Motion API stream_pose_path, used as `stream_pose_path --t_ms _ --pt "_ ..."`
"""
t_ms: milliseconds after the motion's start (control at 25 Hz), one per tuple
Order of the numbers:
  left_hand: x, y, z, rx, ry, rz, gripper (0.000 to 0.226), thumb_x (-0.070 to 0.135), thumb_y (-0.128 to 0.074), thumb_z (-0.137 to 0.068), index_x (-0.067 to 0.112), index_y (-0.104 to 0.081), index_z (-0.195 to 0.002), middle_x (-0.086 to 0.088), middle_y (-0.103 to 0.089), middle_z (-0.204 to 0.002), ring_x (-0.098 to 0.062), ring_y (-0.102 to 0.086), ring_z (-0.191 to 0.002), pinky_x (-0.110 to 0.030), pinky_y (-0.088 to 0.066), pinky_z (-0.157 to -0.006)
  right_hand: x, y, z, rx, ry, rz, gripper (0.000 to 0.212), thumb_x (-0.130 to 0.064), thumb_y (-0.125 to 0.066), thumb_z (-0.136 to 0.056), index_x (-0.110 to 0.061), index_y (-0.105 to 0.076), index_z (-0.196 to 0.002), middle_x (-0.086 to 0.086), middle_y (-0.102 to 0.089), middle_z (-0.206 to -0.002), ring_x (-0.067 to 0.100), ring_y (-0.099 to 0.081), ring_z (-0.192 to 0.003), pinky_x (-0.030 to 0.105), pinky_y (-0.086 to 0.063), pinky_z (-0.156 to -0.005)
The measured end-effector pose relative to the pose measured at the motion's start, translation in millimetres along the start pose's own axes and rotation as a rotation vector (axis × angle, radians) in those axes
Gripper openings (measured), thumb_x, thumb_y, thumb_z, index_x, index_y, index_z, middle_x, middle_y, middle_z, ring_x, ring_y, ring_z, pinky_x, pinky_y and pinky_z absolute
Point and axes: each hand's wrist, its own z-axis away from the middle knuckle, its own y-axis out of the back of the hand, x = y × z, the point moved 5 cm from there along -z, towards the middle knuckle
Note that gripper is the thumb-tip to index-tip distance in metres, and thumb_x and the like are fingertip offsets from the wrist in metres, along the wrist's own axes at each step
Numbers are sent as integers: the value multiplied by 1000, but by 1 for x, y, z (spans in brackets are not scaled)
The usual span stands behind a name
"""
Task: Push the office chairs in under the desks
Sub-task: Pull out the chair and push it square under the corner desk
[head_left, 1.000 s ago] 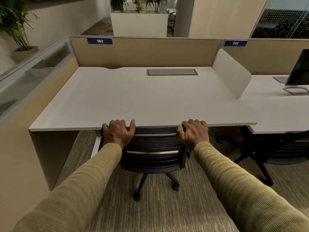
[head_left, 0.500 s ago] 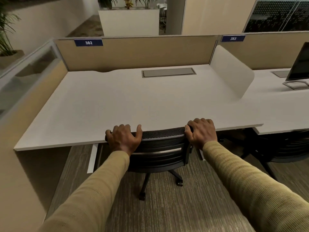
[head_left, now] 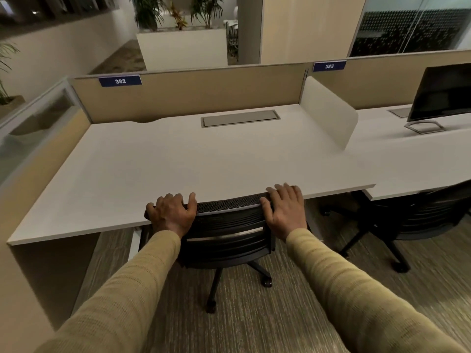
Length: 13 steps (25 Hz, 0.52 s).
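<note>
Black office chair (head_left: 226,230): tucked at desk 382 (head_left: 178,164), backrest top against its front edge; left hand (head_left: 172,215) gripped one corner; right hand (head_left: 285,210) lay flatter, fingers seemingly loosened.

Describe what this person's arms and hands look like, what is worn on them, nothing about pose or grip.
Both arms wear long sleeves of olive-tan knit with a fine ribbed, waffle-like texture, ending at the wrists. The left hand and right hand are bare: no gloves, and no rings, watch or bracelet show. No markings or logos are visible on the left sleeve or right sleeve.
</note>
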Motion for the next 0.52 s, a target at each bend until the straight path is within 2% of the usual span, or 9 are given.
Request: stream_pose_path --t_ms 80,160,200,280,360,520 --pt "7 -2 8 4 2 -11 62 59 -25 -99 14 -65 -85 -9 -64 -92 -32 -56 -98 -55 -33 -102 7 1 15 -76 48 11 64 -57 -34 -98 -22 -38 -152 10 -34 -160 31 -22 -151 53 -8 -124" --pt "30 -7 27 48 -25 -33 60 59 -26 -100 14 -65 -108 -13 -64 -113 -33 -52 -116 -62 -24 -112 21 6 32 -133 102 17 74 -59 -37 -96 -25 -17 -160 8 -11 -168 29 -3 -155 53 0 -124" --pt "46 -11 40 52 -32 -37 63 60 -27 -100 13 -59 -126 -16 -58 -130 -35 -44 -130 -64 -14 -117 31 10 41 -150 119 14 77 -60 -36 -96 -27 -12 -160 7 -4 -169 28 1 -155 52 2 -124" --pt "90 -23 74 20 -46 -32 78 64 -24 -99 13 -27 -157 -20 -24 -163 -35 -11 -153 -60 12 -120 59 20 61 -195 119 2 78 -62 -33 -95 -27 -7 -160 7 -1 -169 28 1 -155 51 3 -124" --pt "152 -38 113 17 -103 15 86 67 -19 -95 17 4 -160 -16 11 -168 -33 16 -154 -53 23 -117 104 33 83 -246 94 12 78 -63 -31 -96 -27 -5 -160 8 -2 -169 28 1 -155 52 2 -124" --pt "283 -77 179 -100 -271 5 91 73 0 -84 21 23 -155 -14 32 -162 -31 27 -151 -55 20 -119 210 68 123 -276 38 72 76 -62 -27 -99 -25 -1 -160 7 3 -169 27 6 -155 51 6 -123"
